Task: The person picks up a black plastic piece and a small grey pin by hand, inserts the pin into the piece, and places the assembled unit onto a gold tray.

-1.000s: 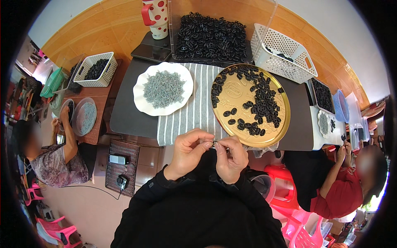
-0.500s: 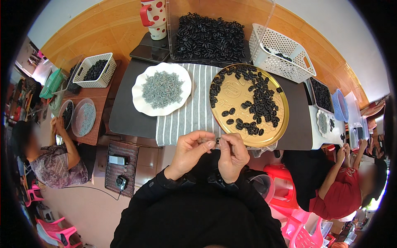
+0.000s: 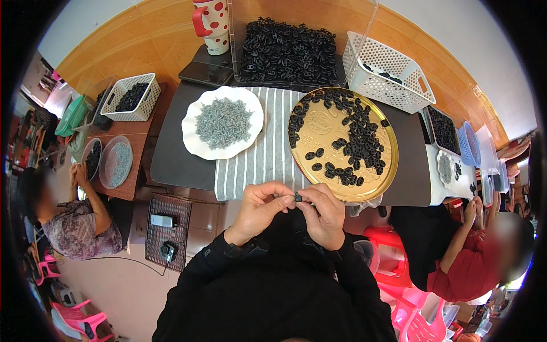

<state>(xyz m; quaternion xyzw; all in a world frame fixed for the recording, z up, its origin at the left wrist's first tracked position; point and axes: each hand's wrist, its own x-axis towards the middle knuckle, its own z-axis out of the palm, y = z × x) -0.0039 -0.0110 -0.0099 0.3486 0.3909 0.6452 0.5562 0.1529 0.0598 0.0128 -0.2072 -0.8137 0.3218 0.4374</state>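
You have one small dark piece (image 3: 298,197) in work, just off the worktop's (image 3: 176,157) near edge. Your right hand (image 3: 326,215) has its grip clamped on it; your left hand (image 3: 257,210) has its fingertips against it, though whether that grip is clamped I cannot tell. Plenty looks left: grey screw-like pieces (image 3: 224,123) heap the scalloped dish (image 3: 191,142), and black two-holed ovals (image 3: 364,139) crowd the gold tray (image 3: 319,135). Which ovals are finished, I cannot tell.

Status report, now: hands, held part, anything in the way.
Left hand and right hand: both pinching. Small dark part: between them, partly hidden. Gold tray and white dish: beyond the hands, not between them.
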